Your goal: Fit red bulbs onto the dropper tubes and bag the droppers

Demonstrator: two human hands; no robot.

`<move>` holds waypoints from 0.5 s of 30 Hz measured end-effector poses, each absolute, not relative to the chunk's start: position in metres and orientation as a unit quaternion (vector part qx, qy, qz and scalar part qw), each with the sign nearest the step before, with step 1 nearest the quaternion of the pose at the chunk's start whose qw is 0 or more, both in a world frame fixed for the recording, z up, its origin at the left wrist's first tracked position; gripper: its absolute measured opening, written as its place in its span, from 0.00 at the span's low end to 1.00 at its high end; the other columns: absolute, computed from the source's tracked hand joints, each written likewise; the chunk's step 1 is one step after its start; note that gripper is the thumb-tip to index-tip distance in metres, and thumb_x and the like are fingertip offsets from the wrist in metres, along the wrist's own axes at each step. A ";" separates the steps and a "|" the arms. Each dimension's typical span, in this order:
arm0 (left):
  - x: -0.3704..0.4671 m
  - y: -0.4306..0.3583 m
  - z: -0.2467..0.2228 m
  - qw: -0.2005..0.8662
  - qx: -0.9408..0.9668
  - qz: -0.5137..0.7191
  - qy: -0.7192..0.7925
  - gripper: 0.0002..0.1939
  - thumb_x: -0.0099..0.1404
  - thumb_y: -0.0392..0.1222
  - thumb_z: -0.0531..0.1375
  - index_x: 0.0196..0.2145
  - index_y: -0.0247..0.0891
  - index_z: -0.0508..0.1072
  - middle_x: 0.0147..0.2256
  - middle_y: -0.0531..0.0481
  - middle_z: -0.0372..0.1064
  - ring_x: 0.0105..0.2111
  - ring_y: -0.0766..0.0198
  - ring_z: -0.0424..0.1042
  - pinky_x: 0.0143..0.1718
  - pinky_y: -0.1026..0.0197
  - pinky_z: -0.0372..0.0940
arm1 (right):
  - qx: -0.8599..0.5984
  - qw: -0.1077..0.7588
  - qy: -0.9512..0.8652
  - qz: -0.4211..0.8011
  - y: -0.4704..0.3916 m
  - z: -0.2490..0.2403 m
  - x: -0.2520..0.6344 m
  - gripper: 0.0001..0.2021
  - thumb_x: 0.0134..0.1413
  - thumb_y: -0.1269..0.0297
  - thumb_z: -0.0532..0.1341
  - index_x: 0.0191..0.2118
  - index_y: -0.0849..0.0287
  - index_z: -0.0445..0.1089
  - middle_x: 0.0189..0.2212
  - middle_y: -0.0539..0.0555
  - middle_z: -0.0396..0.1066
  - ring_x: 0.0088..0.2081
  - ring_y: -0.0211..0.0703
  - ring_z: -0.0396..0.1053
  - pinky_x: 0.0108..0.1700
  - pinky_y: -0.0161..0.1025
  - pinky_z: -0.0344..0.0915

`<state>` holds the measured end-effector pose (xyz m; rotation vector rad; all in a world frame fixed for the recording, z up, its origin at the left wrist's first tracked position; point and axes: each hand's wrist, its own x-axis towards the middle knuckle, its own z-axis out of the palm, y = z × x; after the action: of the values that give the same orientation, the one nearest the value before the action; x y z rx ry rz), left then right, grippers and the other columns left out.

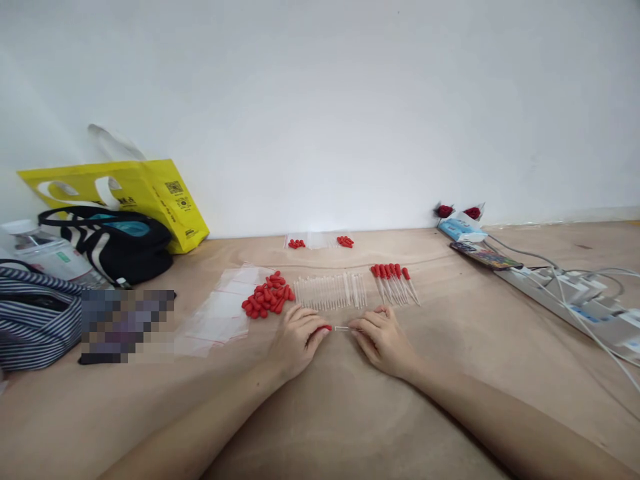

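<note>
In the left fingers (313,324), a red bulb (327,327).

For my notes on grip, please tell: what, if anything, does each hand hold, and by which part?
The left hand holds a red cap by its left part; the right hand pinches a clear tube behind the end facing the cap.

Bright, diffuse light on the white wall (320,120), soft shadows across the tabletop (310,427), wide-angle stretch toward the edges.
</note>
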<state>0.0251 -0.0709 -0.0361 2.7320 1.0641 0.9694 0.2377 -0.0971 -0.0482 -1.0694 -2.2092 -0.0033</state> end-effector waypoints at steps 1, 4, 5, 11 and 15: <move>0.027 -0.073 -0.035 0.028 0.882 0.314 0.350 0.07 0.63 0.37 0.53 0.34 0.41 0.71 0.32 0.53 0.74 0.39 0.61 0.68 0.49 0.49 0.51 | -0.410 0.340 -0.846 -0.010 -0.098 -0.048 0.237 0.08 0.56 0.71 0.51 0.36 0.59 0.66 0.29 0.51 0.70 0.31 0.36 0.64 0.43 0.41 0.48; 0.029 -0.076 -0.034 0.035 0.878 0.312 0.362 0.07 0.63 0.38 0.52 0.34 0.41 0.70 0.31 0.54 0.73 0.36 0.62 0.69 0.51 0.49 0.49 | -0.406 0.346 -0.845 -0.042 -0.100 -0.048 0.234 0.08 0.56 0.70 0.50 0.35 0.59 0.66 0.27 0.50 0.70 0.28 0.35 0.63 0.43 0.41 0.47; 0.028 -0.077 -0.034 0.037 0.876 0.312 0.365 0.07 0.63 0.38 0.52 0.34 0.41 0.70 0.32 0.54 0.73 0.35 0.63 0.70 0.51 0.49 0.49 | -0.404 0.348 -0.845 -0.049 -0.101 -0.048 0.233 0.08 0.56 0.70 0.50 0.35 0.59 0.66 0.27 0.50 0.70 0.28 0.35 0.63 0.43 0.41 0.47; 0.030 -0.079 -0.036 0.092 0.854 0.336 0.387 0.07 0.63 0.39 0.51 0.33 0.40 0.69 0.30 0.53 0.73 0.32 0.64 0.70 0.48 0.51 0.54 | -0.406 0.361 -0.838 -0.041 -0.108 -0.046 0.224 0.09 0.55 0.71 0.50 0.36 0.60 0.67 0.25 0.50 0.68 0.26 0.35 0.60 0.38 0.39 0.48; 0.032 -0.080 -0.036 0.152 0.829 0.343 0.414 0.08 0.63 0.41 0.51 0.30 0.39 0.68 0.27 0.54 0.71 0.29 0.64 0.69 0.45 0.53 0.57 | -0.406 0.372 -0.834 -0.021 -0.110 -0.047 0.221 0.10 0.55 0.70 0.50 0.37 0.60 0.68 0.24 0.50 0.67 0.25 0.36 0.57 0.35 0.38 0.47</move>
<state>0.0318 -0.0805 -0.0365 2.3796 1.1882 0.9840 0.2213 -0.1100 -0.0469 -1.0419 -2.1385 -0.0547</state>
